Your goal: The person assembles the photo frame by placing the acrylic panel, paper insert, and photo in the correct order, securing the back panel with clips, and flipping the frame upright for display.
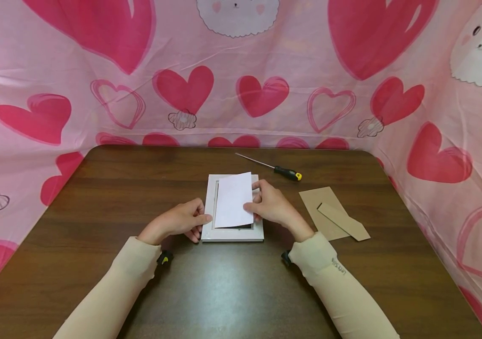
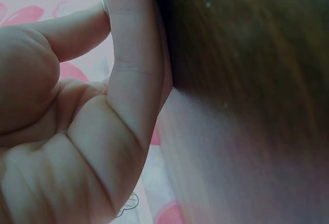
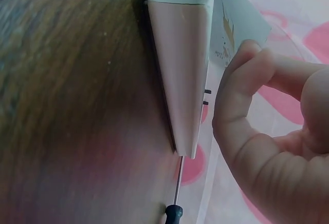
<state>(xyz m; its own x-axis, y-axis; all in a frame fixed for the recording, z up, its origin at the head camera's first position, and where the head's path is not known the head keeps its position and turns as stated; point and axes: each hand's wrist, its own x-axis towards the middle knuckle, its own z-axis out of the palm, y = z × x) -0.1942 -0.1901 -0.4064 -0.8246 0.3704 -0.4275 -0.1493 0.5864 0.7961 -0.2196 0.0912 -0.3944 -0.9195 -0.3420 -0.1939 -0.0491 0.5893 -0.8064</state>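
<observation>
A white picture frame [image 1: 232, 235] lies face down at mid-table, its opening partly covered by a white paper sheet [image 1: 235, 200]. My right hand [image 1: 273, 203] pinches the sheet's right edge between thumb and fingers, holding it tilted above the frame. Printed marks show on the underside of the sheet [image 3: 244, 26] in the right wrist view, where small dark tabs stand up from the frame [image 3: 182, 54]. At the frame's left edge my left hand [image 1: 183, 219] grips it, thumb on top; the left wrist view shows the hand [image 2: 113, 95] close up, the frame mostly hidden.
Behind the frame lies a screwdriver [image 1: 285, 173] with a black and yellow handle. To the right is a brown backing board [image 1: 323, 197] with its stand leg [image 1: 347, 223] lying across it. A pink heart-patterned cloth [image 1: 262, 132] hangs around the table [image 1: 139, 174].
</observation>
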